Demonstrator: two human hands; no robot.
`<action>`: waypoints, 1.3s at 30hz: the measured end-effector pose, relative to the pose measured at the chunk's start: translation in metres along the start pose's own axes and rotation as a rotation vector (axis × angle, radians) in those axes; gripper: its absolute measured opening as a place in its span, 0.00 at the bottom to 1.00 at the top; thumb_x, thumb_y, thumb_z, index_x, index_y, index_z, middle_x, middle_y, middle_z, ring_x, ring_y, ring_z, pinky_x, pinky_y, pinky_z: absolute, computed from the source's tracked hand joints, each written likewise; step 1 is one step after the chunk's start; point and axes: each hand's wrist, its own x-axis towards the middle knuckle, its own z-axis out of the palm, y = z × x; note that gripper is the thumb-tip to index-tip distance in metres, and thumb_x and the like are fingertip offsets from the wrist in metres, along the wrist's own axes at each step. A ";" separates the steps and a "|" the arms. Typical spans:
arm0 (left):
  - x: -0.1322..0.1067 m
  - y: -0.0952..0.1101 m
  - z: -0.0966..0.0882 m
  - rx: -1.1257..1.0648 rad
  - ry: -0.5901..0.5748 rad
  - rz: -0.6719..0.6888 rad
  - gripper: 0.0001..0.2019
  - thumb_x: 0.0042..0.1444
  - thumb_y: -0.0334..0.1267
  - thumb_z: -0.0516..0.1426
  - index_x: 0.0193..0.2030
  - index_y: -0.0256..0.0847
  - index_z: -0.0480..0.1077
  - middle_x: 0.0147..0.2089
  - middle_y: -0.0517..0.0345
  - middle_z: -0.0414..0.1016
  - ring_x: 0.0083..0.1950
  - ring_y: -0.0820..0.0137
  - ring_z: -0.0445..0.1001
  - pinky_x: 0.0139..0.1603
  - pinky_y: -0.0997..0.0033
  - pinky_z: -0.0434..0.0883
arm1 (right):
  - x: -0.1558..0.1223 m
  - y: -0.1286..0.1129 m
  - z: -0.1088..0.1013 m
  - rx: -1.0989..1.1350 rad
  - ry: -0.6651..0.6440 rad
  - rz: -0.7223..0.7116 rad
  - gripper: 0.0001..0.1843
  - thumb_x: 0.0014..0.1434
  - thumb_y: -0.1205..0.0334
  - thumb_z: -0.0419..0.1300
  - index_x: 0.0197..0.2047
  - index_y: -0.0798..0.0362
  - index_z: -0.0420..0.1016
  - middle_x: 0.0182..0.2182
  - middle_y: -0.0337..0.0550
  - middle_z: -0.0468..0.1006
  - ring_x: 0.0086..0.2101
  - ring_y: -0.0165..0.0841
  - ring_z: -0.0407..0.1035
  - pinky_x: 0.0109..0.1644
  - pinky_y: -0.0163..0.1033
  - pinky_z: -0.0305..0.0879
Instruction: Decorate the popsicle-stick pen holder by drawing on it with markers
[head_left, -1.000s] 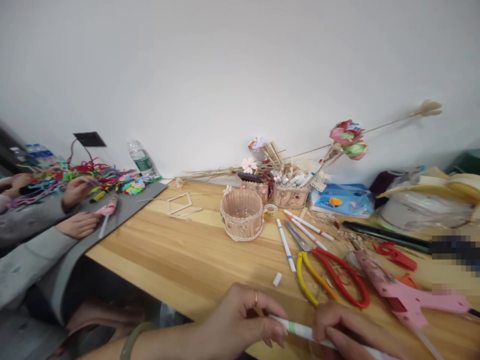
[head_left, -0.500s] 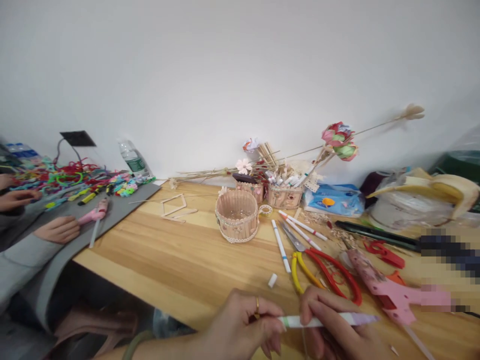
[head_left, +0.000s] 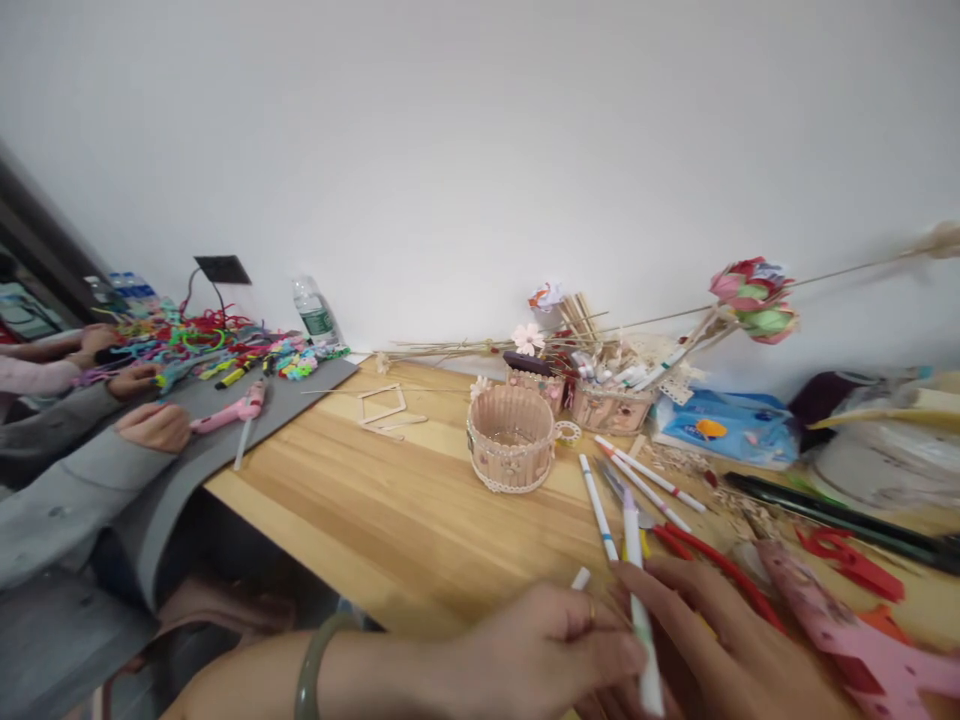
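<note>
At the bottom of the view both my hands meet over the wooden table (head_left: 360, 510). My right hand (head_left: 739, 655) pinches a white marker (head_left: 639, 595) that points up and away from me. My left hand (head_left: 540, 650), with a ring on one finger and a green bangle (head_left: 309, 668) on the wrist, is closed with its fingertips against the marker's lower part. A small white cap (head_left: 580, 578) lies just beyond my left hand. Red-handled scissors (head_left: 720, 570) lie partly under my right hand.
A popsicle-stick basket (head_left: 511, 450), loose markers (head_left: 645, 472), a pink glue gun (head_left: 840, 630), red pliers (head_left: 847, 555), a blue tissue pack (head_left: 724, 425) and paper flowers (head_left: 754, 290) are on the table. Other people's hands (head_left: 154, 425) work on a grey mat (head_left: 225, 430) at left.
The marker has swung from lying crosswise between my hands to pointing away from me. My view has shifted, so the table's things sit further right.
</note>
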 end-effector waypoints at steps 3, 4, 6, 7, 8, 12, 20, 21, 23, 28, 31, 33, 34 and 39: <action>-0.005 0.024 -0.033 0.623 0.287 0.369 0.20 0.58 0.50 0.46 0.38 0.40 0.74 0.39 0.48 0.76 0.42 0.64 0.72 0.48 0.64 0.64 | 0.011 0.000 -0.010 0.035 0.168 0.118 0.13 0.52 0.63 0.55 0.42 0.43 0.72 0.34 0.44 0.79 0.32 0.40 0.74 0.31 0.40 0.71; -0.004 0.031 -0.049 0.788 0.423 0.513 0.17 0.57 0.47 0.49 0.41 0.41 0.73 0.43 0.47 0.76 0.48 0.62 0.69 0.53 0.62 0.61 | 0.017 -0.001 -0.015 0.073 0.239 0.205 0.07 0.53 0.61 0.56 0.36 0.44 0.72 0.29 0.42 0.78 0.29 0.39 0.74 0.30 0.40 0.71; 0.001 0.043 -0.083 1.023 0.479 0.607 0.14 0.54 0.43 0.53 0.44 0.41 0.72 0.49 0.48 0.73 0.57 0.60 0.62 0.60 0.59 0.52 | 0.028 -0.004 -0.024 0.164 0.254 0.377 0.05 0.52 0.55 0.56 0.28 0.44 0.70 0.21 0.39 0.76 0.20 0.35 0.70 0.21 0.37 0.67; 0.004 0.047 -0.099 1.096 0.456 0.583 0.14 0.52 0.43 0.56 0.44 0.41 0.72 0.51 0.48 0.72 0.60 0.59 0.58 0.61 0.56 0.48 | 0.032 -0.004 -0.029 0.219 0.241 0.446 0.07 0.52 0.52 0.56 0.27 0.45 0.70 0.20 0.38 0.75 0.19 0.34 0.69 0.19 0.36 0.66; 0.008 0.050 -0.112 1.128 0.410 0.499 0.13 0.51 0.43 0.57 0.42 0.43 0.72 0.49 0.50 0.73 0.60 0.58 0.59 0.62 0.54 0.44 | 0.035 -0.003 -0.032 0.274 0.220 0.507 0.09 0.51 0.50 0.56 0.29 0.44 0.71 0.20 0.38 0.76 0.19 0.34 0.69 0.18 0.35 0.65; 0.019 0.054 -0.135 0.886 0.336 0.333 0.06 0.49 0.43 0.57 0.26 0.45 0.72 0.30 0.58 0.74 0.42 0.63 0.71 0.59 0.57 0.52 | 0.044 0.004 -0.037 0.487 0.206 0.689 0.15 0.50 0.45 0.56 0.34 0.45 0.75 0.24 0.40 0.78 0.23 0.36 0.72 0.22 0.36 0.68; 0.029 0.040 -0.110 0.521 0.407 0.387 0.16 0.53 0.51 0.51 0.26 0.39 0.64 0.22 0.62 0.65 0.23 0.73 0.66 0.24 0.76 0.61 | 0.091 -0.008 -0.017 0.974 0.275 0.726 0.13 0.51 0.51 0.60 0.23 0.50 0.66 0.14 0.30 0.59 0.15 0.24 0.51 0.17 0.30 0.47; 0.032 0.037 -0.108 0.473 0.413 0.387 0.16 0.53 0.51 0.51 0.27 0.39 0.63 0.22 0.62 0.64 0.23 0.74 0.66 0.23 0.77 0.61 | 0.096 -0.011 -0.012 0.993 0.264 0.719 0.14 0.52 0.51 0.59 0.23 0.51 0.67 0.14 0.31 0.61 0.16 0.25 0.53 0.18 0.31 0.49; 0.037 0.030 -0.105 0.390 0.430 0.384 0.17 0.52 0.52 0.50 0.28 0.39 0.61 0.22 0.63 0.63 0.21 0.74 0.66 0.21 0.77 0.61 | 0.104 -0.016 -0.003 0.992 0.261 0.699 0.14 0.52 0.52 0.59 0.22 0.52 0.66 0.15 0.34 0.65 0.18 0.26 0.56 0.20 0.31 0.52; 0.040 0.024 -0.102 0.304 0.446 0.394 0.19 0.51 0.56 0.50 0.27 0.39 0.59 0.21 0.64 0.60 0.18 0.76 0.63 0.18 0.77 0.60 | 0.110 -0.014 0.018 0.943 0.363 0.690 0.15 0.47 0.56 0.63 0.22 0.50 0.60 0.15 0.28 0.58 0.17 0.24 0.50 0.18 0.30 0.45; 0.039 0.025 -0.100 0.331 0.421 0.426 0.21 0.50 0.56 0.51 0.25 0.38 0.59 0.20 0.65 0.58 0.19 0.77 0.61 0.18 0.78 0.58 | 0.110 -0.011 0.026 0.921 0.380 0.674 0.13 0.51 0.55 0.60 0.23 0.50 0.60 0.14 0.28 0.56 0.16 0.25 0.48 0.17 0.31 0.42; 0.040 0.026 -0.101 0.358 0.413 0.455 0.20 0.51 0.55 0.52 0.23 0.38 0.59 0.20 0.65 0.56 0.21 0.78 0.58 0.20 0.79 0.56 | 0.108 -0.011 0.028 0.895 0.390 0.658 0.13 0.51 0.56 0.60 0.22 0.50 0.60 0.14 0.29 0.57 0.16 0.25 0.49 0.17 0.31 0.44; 0.041 0.026 -0.102 0.369 0.406 0.464 0.20 0.51 0.54 0.52 0.22 0.38 0.58 0.20 0.65 0.55 0.21 0.78 0.58 0.20 0.79 0.56 | 0.107 -0.011 0.029 0.878 0.397 0.651 0.14 0.50 0.57 0.60 0.21 0.50 0.59 0.15 0.30 0.58 0.17 0.25 0.50 0.18 0.31 0.45; 0.045 0.023 -0.104 0.393 0.365 0.484 0.19 0.55 0.51 0.49 0.23 0.39 0.56 0.19 0.67 0.54 0.18 0.78 0.59 0.17 0.79 0.56 | 0.098 -0.016 0.028 0.767 0.417 0.619 0.14 0.48 0.65 0.60 0.20 0.50 0.57 0.17 0.31 0.60 0.18 0.26 0.53 0.20 0.30 0.51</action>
